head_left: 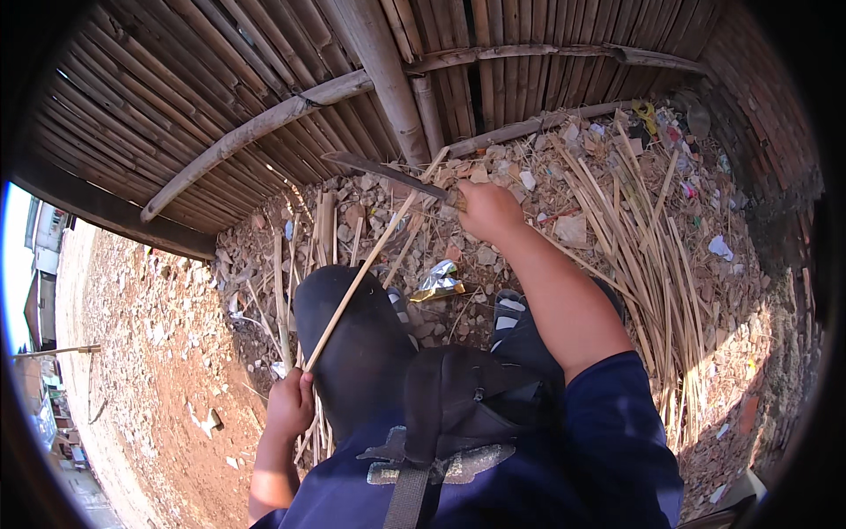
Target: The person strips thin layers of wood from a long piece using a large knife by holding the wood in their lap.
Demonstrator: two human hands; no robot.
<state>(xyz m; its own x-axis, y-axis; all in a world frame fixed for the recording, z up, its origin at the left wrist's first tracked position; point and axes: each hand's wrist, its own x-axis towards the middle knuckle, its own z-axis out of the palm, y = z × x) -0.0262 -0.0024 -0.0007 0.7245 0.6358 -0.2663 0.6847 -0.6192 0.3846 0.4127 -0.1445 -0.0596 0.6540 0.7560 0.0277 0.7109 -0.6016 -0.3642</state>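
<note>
My right hand (pixel 489 212) is out ahead of me, fingers wrapped into a firm grip, my right forearm (pixel 577 304) slanting forward and inward across the space above my right leg. My left hand (pixel 291 403) sits lower and nearer my trunk, just outside my left thigh (pixel 357 339), its fingers curled tight and thumb (pixel 307 379) uppermost; my left forearm (pixel 271 480) rises steeply behind it.

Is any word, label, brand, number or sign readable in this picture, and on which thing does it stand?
None can be read.
Foil wrapper: any print is too small.
Navy shirt: pale marks, no readable letters.
White scrap: too small to tell.
Long knife: no readable marking.
</note>
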